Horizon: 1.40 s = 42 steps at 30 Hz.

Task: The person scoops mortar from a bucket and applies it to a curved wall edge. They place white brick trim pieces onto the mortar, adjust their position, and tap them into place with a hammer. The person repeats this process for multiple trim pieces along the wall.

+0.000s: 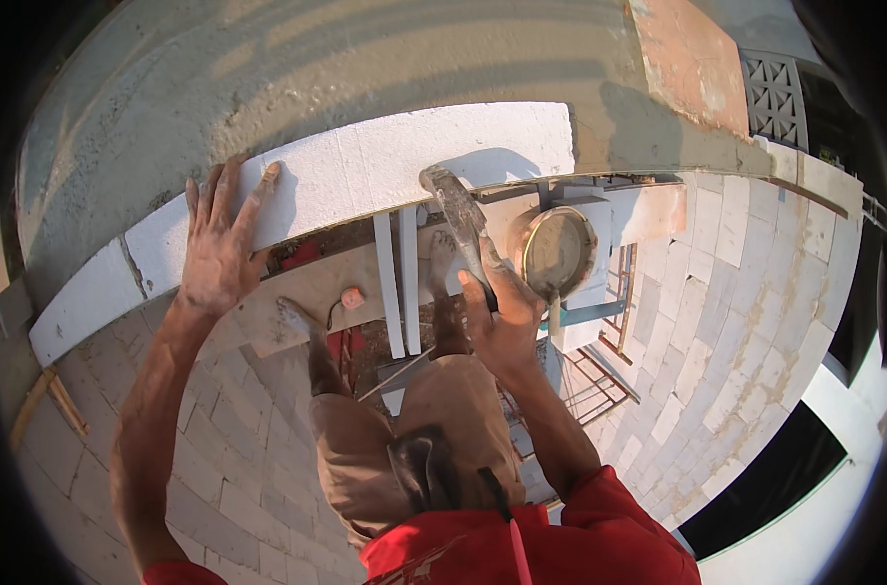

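A row of white lightweight concrete blocks (356, 166) runs along the edge of the grey mortared surface (366, 68). My left hand (219, 249) lies on the blocks with its fingers spread, gripping nothing. To its right, my right hand (507, 317) is wrapped round the dark handle of a mortar-caked hammer (455, 210). The hammer's far end is over the near side of the long block and casts a shadow on it; I cannot tell whether they touch. Next to a joint at the left sits a shorter white block (88, 297).
A round bucket of grey mortar (559, 252) with a tool in it stands right of my right hand. My bare feet are on planks (258, 322) high above the ground, beside metal scaffolding (595, 385). Block walls (707, 322) rise on both sides.
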Available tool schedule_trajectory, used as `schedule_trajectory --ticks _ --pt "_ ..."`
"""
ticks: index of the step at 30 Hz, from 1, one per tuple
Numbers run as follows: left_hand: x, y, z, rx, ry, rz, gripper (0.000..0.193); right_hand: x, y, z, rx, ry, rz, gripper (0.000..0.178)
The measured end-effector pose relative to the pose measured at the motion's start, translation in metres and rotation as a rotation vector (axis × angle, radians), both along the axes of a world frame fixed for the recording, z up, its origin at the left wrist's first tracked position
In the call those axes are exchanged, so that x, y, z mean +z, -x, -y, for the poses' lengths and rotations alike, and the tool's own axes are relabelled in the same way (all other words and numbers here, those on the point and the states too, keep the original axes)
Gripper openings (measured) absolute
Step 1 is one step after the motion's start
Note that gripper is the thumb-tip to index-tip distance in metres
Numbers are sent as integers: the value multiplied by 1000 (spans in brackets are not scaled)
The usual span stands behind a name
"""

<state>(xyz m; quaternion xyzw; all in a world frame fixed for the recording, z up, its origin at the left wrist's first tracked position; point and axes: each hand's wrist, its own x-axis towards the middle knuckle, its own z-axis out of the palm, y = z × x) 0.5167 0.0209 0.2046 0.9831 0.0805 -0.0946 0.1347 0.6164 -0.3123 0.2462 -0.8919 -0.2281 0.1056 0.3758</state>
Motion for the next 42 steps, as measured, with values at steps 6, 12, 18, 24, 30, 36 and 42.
schedule_trajectory --ticks 6,12,18,24,30,36,42 --pt "0 -1 1 -10 6 48 109 -1 -2 1 -1 12 -17 42" --pt "1 0 -1 -12 6 22 105 -3 -3 2 22 15 20 45" --pt "-1 0 -1 -3 4 5 111 -4 -3 5 -15 35 -51 45" --pt "1 -3 -2 6 -33 -32 109 11 -3 17 -80 -24 -48 29" --pt "21 -20 1 31 -56 -189 111 34 14 72 -121 66 -54 23" --pt "35 -91 40 12 244 36 95 26 -7 101 -177 46 -32 20" --pt "16 -168 110 26 243 -45 85 15 -50 84 -145 -137 -93 38"
